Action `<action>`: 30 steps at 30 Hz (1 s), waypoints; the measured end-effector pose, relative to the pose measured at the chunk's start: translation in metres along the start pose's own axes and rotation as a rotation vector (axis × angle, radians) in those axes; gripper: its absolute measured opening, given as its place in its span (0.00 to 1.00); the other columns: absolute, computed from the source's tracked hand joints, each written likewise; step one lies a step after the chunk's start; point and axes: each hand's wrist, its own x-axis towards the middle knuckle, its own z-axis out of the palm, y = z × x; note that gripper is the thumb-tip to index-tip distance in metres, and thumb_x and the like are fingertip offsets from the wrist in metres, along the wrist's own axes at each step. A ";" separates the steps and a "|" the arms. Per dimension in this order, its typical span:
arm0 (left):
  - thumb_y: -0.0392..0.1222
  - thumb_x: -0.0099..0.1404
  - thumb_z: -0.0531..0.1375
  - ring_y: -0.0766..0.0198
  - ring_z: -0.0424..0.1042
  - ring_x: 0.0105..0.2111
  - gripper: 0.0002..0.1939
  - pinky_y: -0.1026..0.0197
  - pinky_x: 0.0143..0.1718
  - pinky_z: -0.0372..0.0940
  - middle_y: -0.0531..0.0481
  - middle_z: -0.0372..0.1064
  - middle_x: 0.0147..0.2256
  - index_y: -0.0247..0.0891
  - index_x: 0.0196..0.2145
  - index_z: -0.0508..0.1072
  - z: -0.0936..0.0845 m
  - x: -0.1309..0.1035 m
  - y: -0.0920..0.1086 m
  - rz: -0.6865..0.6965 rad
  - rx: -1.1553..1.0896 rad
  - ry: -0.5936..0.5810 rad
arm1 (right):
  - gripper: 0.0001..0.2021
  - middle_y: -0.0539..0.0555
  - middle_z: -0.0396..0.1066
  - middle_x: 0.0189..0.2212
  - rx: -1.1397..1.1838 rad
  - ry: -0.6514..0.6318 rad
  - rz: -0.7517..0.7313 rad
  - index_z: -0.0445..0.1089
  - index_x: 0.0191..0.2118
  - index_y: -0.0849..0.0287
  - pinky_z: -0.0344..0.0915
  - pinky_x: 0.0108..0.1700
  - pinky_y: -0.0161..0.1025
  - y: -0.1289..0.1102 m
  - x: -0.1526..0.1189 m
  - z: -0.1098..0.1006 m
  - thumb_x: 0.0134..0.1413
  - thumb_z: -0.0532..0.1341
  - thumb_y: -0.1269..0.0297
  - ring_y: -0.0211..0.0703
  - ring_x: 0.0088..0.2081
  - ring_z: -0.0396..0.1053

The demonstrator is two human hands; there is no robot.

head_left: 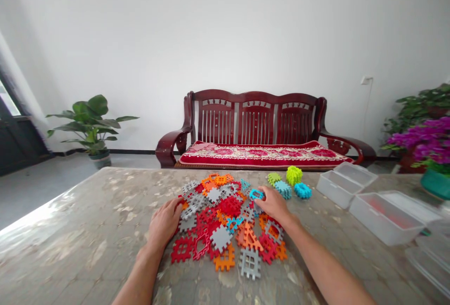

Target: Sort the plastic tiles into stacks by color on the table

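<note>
A heap of flat interlocking plastic tiles in red, grey, orange and blue lies in the middle of the table. My right hand is at the heap's right side, its fingers closed on a blue tile with an opening in its middle. On the left edge of the heap rests my left hand, fingers stretched out and touching the outer pieces; its fingertips are partly hidden. Near me lie a grey window tile, a solid grey tile and an orange triangular tile.
Beyond my right hand stand small stacks: yellow-green tiles, light blue tiles and bright blue tiles. Clear plastic boxes with lids stand at the right. Behind the table is a dark red wooden bench.
</note>
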 end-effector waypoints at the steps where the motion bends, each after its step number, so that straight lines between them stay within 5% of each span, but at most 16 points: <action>1: 0.45 0.71 0.44 0.56 0.71 0.55 0.23 0.53 0.58 0.62 0.47 0.73 0.55 0.43 0.55 0.73 0.000 0.000 0.000 0.003 0.002 -0.005 | 0.19 0.58 0.76 0.47 0.006 0.014 -0.002 0.73 0.49 0.58 0.64 0.55 0.44 -0.002 -0.001 0.000 0.49 0.63 0.62 0.52 0.51 0.72; 7: 0.48 0.71 0.43 0.55 0.72 0.55 0.24 0.53 0.57 0.63 0.47 0.73 0.56 0.45 0.55 0.73 0.005 0.002 -0.006 0.005 0.001 0.013 | 0.22 0.59 0.74 0.50 0.182 0.340 -0.030 0.71 0.52 0.58 0.63 0.57 0.46 0.025 -0.009 -0.017 0.51 0.62 0.57 0.51 0.51 0.70; 12: 0.49 0.70 0.46 0.55 0.73 0.53 0.23 0.54 0.56 0.64 0.48 0.74 0.54 0.45 0.53 0.74 0.011 0.005 -0.013 0.021 -0.022 0.033 | 0.27 0.62 0.74 0.48 0.184 0.565 0.281 0.69 0.53 0.60 0.65 0.52 0.47 0.094 -0.011 -0.041 0.50 0.60 0.50 0.53 0.48 0.71; 17: 0.50 0.70 0.44 0.53 0.72 0.54 0.24 0.51 0.57 0.65 0.48 0.74 0.55 0.45 0.54 0.74 0.011 0.006 -0.015 0.010 -0.031 0.015 | 0.30 0.64 0.73 0.51 0.058 0.554 0.452 0.67 0.57 0.62 0.63 0.53 0.49 0.136 -0.012 -0.047 0.50 0.59 0.51 0.57 0.50 0.70; 30: 0.51 0.70 0.43 0.52 0.71 0.55 0.26 0.50 0.55 0.65 0.46 0.72 0.56 0.45 0.56 0.73 0.009 0.008 -0.015 -0.024 0.008 -0.024 | 0.37 0.66 0.72 0.53 -0.032 0.425 0.518 0.60 0.63 0.61 0.64 0.52 0.51 0.135 -0.007 -0.041 0.51 0.61 0.49 0.61 0.53 0.69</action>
